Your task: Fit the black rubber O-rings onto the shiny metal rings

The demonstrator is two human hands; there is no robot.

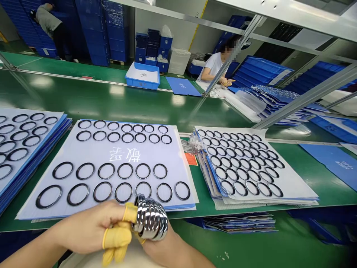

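A bunched stack of shiny chrome rings [152, 219] is at the front, in front of the sheet. My left hand [107, 227], with yellow finger covers, is closed, its thumb and forefinger at the stack's left edge. My right hand [152, 243] is mostly hidden behind and inside the rings, which seem to sit around it; a little yellow shows below. Just beyond my hands lies a white sheet [97, 153] bearing rows of black-edged rings [123, 192], with white handwritten characters between the upper and lower rows.
Another stack of sheets with rings [26, 139] is at the left; a densely covered one [290, 184] is at the right. A crumpled clear plastic bag [195, 143] lies between. Metal frame bars [306, 96] cross the right side. Across the green bench sits a person [213, 67], near a blue tray [142, 82].
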